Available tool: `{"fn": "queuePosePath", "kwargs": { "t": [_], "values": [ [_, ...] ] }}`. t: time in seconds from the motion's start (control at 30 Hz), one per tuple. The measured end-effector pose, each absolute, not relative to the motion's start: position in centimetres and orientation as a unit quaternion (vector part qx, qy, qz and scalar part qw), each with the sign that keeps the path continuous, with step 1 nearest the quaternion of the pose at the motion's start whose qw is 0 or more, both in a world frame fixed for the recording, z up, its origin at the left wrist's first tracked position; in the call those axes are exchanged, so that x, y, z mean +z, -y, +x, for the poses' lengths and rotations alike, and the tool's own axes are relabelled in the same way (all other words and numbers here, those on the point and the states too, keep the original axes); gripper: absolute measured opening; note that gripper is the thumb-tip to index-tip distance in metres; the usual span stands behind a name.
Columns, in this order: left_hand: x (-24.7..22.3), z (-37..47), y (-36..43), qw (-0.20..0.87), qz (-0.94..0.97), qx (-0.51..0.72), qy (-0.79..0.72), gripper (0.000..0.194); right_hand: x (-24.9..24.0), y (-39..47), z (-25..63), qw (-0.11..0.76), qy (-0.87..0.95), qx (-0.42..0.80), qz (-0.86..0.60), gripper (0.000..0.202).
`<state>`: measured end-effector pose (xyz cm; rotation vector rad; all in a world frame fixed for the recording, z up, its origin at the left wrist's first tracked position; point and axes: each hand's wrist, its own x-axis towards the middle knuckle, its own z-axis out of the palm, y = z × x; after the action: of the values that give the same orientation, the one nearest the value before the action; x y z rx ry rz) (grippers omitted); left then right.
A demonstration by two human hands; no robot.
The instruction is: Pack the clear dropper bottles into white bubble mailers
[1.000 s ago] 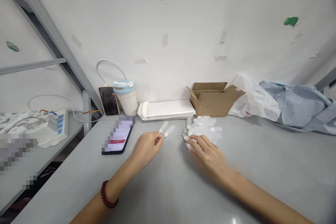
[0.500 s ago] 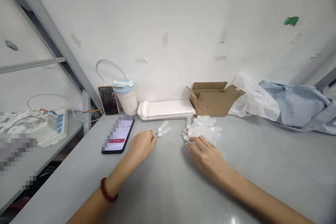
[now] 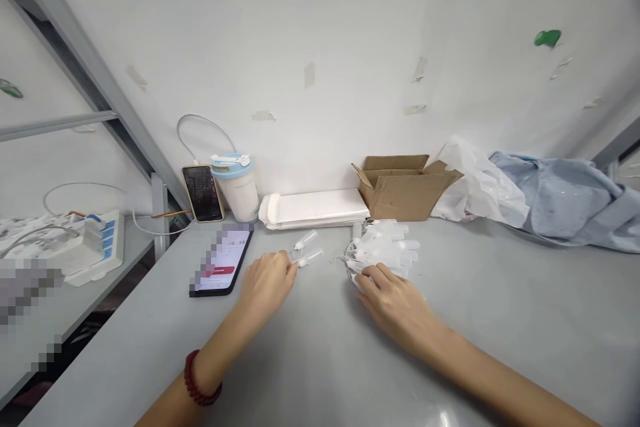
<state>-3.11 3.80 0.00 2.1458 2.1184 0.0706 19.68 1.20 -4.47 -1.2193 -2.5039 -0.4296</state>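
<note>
Tubes [image 3: 383,250] on grey table [image 3: 310,360], white wall [image 3: 360,27]

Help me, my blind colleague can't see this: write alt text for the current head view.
A person's left grip is at two small translucent tubes on a gray table, while the right grip touches a pile of similar tubes. Behind are a lidded cup, a white stack and an open cardboard box.

Diffuse light leaves glare on the tabletop [image 3: 500,327].
</note>
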Motion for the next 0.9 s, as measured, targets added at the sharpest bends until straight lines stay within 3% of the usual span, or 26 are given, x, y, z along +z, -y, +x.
{"fn": "queuePosePath", "kwargs": {
  "t": [0.3, 0.53, 0.67, 0.83, 0.9],
  "values": [
    [-0.6, -3.0, -3.7, 0.07, 0.738, 0.036, -0.671, 0.02, -3.6, -0.7, 19.4, 0.134, 0.886, -0.095, -0.434, 0.008],
    [-2.2, -3.0, -4.7, 0.077, 0.741, 0.07, -0.663, 0.03, -3.4, -0.5, 19.1, 0.144, 0.887, -0.048, -0.436, 0.024],
    [-2.9, -3.1, -5.3, 0.077, 0.739, 0.082, -0.665, 0.019, -3.4, -0.4, 19.3, 0.21, 0.876, 0.009, -0.434, 0.027],
    [-2.6, -3.0, -5.1, 0.073, 0.715, 0.116, -0.686, 0.026, -3.1, -0.2, 19.4, 0.293, 0.842, 0.085, -0.445, 0.024],
    [-2.1, -2.8, -4.7, 0.124, 0.72, 0.176, -0.66, 0.028, -3.1, -0.3, 19.3, 0.315, 0.836, 0.089, -0.441, 0.024]
  ]
}}
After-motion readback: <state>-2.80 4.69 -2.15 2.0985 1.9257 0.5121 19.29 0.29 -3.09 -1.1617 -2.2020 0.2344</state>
